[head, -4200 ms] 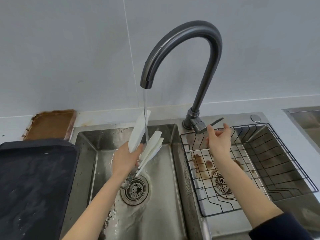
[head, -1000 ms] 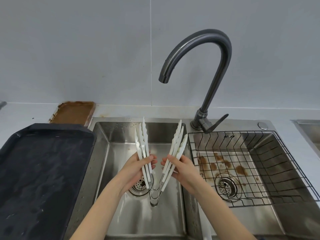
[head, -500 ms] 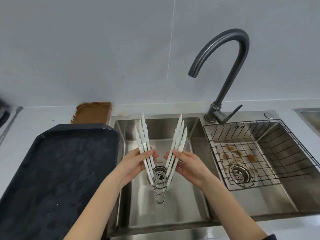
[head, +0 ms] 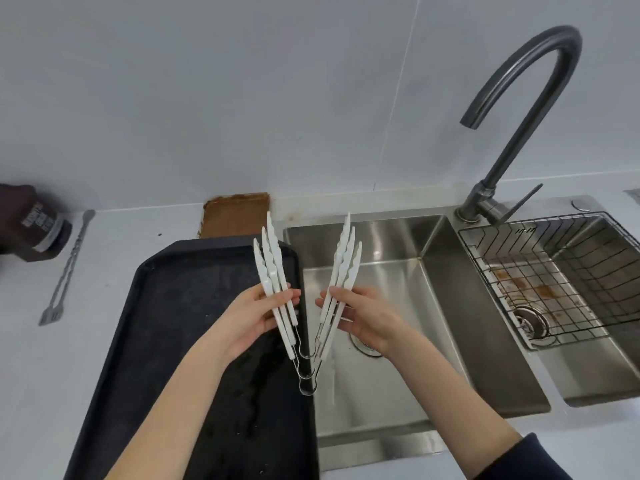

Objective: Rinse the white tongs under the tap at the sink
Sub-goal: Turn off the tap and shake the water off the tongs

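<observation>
white tongs (head: 273,268) splayed, left hand (head: 254,315), right hand (head: 360,315)

A pale grey-white tiled wall (head: 242,98) with thin grout lines rises behind a white counter (head: 114,244). On the counter lie a black tray (head: 180,323), a rust-brown mat (head: 235,214) against the wall, a dark bottle (head: 31,223) and a slim metal fork (head: 65,271). Soft, even light falls throughout.

A kitchen is indicated. A double-basin stainless steel sink (head: 485,358) with a gooseneck tap (head: 526,109) is set into a white counter (head: 104,258). A black baking tray (head: 180,341) is seen alongside.
</observation>
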A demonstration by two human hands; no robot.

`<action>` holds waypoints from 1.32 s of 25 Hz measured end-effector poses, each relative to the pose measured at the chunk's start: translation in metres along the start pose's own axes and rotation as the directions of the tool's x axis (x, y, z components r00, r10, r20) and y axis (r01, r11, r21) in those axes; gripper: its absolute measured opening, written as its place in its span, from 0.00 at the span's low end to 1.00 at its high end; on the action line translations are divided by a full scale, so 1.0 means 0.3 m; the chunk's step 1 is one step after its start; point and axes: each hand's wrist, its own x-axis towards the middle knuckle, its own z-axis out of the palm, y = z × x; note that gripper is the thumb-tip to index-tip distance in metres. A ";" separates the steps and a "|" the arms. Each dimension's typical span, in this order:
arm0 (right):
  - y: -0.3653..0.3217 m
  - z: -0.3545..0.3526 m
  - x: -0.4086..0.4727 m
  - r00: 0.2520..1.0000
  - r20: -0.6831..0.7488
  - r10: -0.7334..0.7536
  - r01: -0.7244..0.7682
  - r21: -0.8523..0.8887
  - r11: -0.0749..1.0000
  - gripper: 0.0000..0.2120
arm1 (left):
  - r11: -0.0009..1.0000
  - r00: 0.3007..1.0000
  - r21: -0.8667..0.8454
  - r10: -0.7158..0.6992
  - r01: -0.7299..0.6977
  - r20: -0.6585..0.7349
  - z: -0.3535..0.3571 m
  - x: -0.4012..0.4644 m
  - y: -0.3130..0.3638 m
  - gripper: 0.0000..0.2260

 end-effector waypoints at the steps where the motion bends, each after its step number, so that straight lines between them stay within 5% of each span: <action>1: 0.012 0.030 0.013 1.000 0.002 0.014 -0.014 0.010 1.000 0.04 | 1.000 1.000 0.007 -0.005 0.005 -0.014 -0.033 -0.002 0.002 0.08; 17: 0.114 0.302 0.229 0.963 -0.087 0.255 -0.267 -0.169 0.949 0.03 | 0.982 0.974 0.130 -0.111 0.139 -0.200 -0.315 0.073 -0.049 0.06; 20: 0.101 0.314 0.240 0.969 -0.102 0.223 -0.244 -0.301 0.922 0.10 | 0.971 0.965 0.185 -0.103 0.150 -0.241 -0.323 0.087 -0.062 0.10; 24: 0.107 0.326 0.253 0.978 -0.161 0.133 -0.205 -0.619 0.758 0.15 | 0.920 0.960 0.355 -0.068 0.165 -0.271 -0.317 0.083 -0.070 0.02; 29: 0.108 0.323 0.231 0.982 -0.181 0.058 -0.182 -0.809 0.559 0.06 | 0.705 0.931 0.673 0.053 0.221 -0.361 -0.326 0.095 -0.077 0.19; 33: 0.121 0.324 0.207 0.978 -0.121 -0.172 -0.059 -0.942 0.330 0.20 | 0.641 0.919 0.729 0.092 0.240 -0.383 -0.316 0.088 -0.070 0.26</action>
